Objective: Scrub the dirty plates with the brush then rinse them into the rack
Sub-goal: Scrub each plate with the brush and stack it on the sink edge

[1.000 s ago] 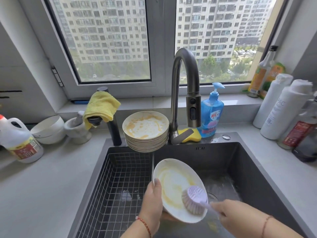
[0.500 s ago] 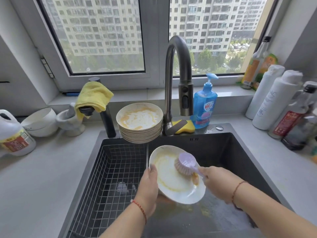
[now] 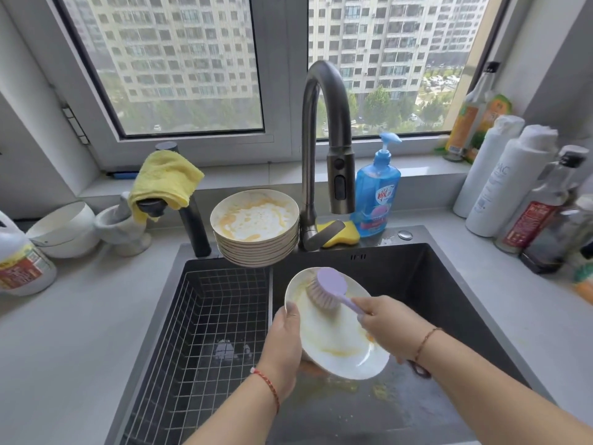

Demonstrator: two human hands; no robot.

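Note:
My left hand [image 3: 284, 343] grips the left rim of a white plate [image 3: 337, 345] smeared with yellow sauce, tilted over the dark sink [image 3: 433, 284]. My right hand [image 3: 390, 326] holds the handle of a purple brush [image 3: 330, 287], whose bristles press on the plate's upper left part. A stack of several dirty plates [image 3: 256, 226] with orange sauce sits on the sink's back edge, left of the faucet [image 3: 324, 149]. The wire rack [image 3: 205, 332] fills the left half of the sink and holds no plates.
A blue soap bottle [image 3: 378, 194] and yellow sponge [image 3: 340, 234] stand behind the sink. White and dark bottles [image 3: 510, 184] crowd the right counter. A yellow cloth [image 3: 165, 183], mortar [image 3: 123, 224], white bowls [image 3: 64, 229] and a jug [image 3: 19, 261] sit at left.
The brush has moved from the plate's lower right up to its upper left. The view has dropped slightly and the plate sits a little higher and nearer the faucet.

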